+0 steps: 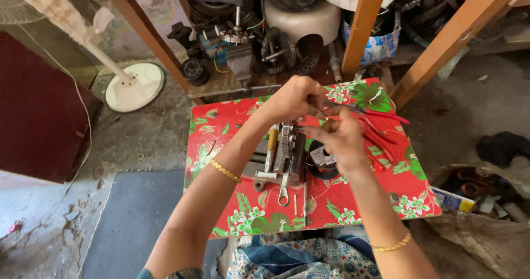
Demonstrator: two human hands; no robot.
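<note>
Both hands meet above the far edge of the tabletop (221, 141). The left hand (292, 98) is curled closed, and the right hand (339, 138) pinches shut, seemingly on a thin wire (320, 115) strung between them. Below lie a spanner (284, 188) and red pliers (381, 125) toward the right edge.

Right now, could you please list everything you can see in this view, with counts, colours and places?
table: one, red floral cover, centre
spanner: one, silver, table middle
pliers: red handles, count unclear, table right
tape roll: one, black, under the right hand
fan base: one, white, floor left
motor parts: several, dark, shelf behind
bangles: two, gold, one per wrist
left hand: closed on something small
right hand: pinching something small
</note>
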